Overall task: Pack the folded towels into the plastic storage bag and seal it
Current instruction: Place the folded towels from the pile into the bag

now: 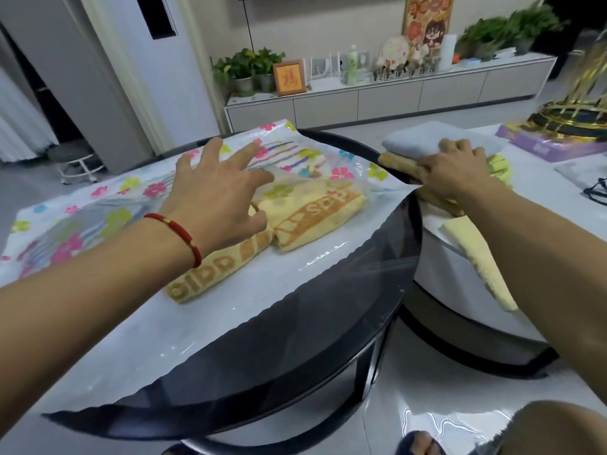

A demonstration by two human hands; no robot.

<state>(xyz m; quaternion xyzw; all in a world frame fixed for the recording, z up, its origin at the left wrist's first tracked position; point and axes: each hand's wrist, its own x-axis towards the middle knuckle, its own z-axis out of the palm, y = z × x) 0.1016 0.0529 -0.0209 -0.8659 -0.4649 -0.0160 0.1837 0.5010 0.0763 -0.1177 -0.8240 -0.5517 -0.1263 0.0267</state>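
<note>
— Where did the plastic storage bag [108, 205] lie?
— Flat across the round table [295, 349], its mouth edge overhanging, yellow towels [315, 215] inside.
— And the hands?
— Left hand [216, 195] spread, fingers released above the bag; right hand [455, 174] clasping the towel stack [427, 142] beyond.

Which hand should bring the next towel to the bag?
Right. The right hand already grips the towel stack on the side table, while the left hand is spread open over the plastic storage bag.

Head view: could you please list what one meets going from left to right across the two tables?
Flowered storage bag → left hand → yellow lettered towel → right hand → purple box.
</note>
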